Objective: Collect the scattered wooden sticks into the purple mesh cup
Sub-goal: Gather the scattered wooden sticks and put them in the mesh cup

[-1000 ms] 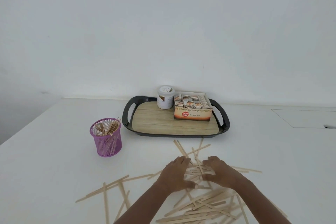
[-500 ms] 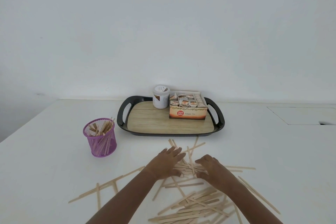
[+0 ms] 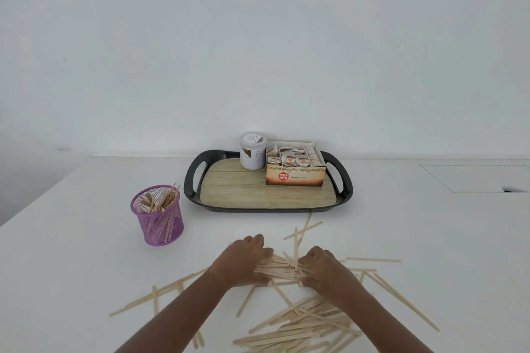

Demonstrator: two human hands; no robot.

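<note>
A purple mesh cup (image 3: 158,216) stands on the white table at the left, with several wooden sticks leaning inside it. Many more wooden sticks (image 3: 301,324) lie scattered over the near table. My left hand (image 3: 243,262) and my right hand (image 3: 324,271) face each other and grip a small bundle of sticks (image 3: 282,268) from both ends, fingers over it and thumbs under it, flat on the table. The cup is to the left of and beyond my left hand.
A black tray (image 3: 198,198) with a wood-pattern floor sits beyond the sticks. It holds a white jar (image 3: 253,150) and an open ginger tea box (image 3: 295,173). The white wall rises behind. A table seam and slot (image 3: 510,189) show at far right.
Both hands have drawn closer together and curled round a bundle of sticks that was looser before. The camera has tilted a little.
</note>
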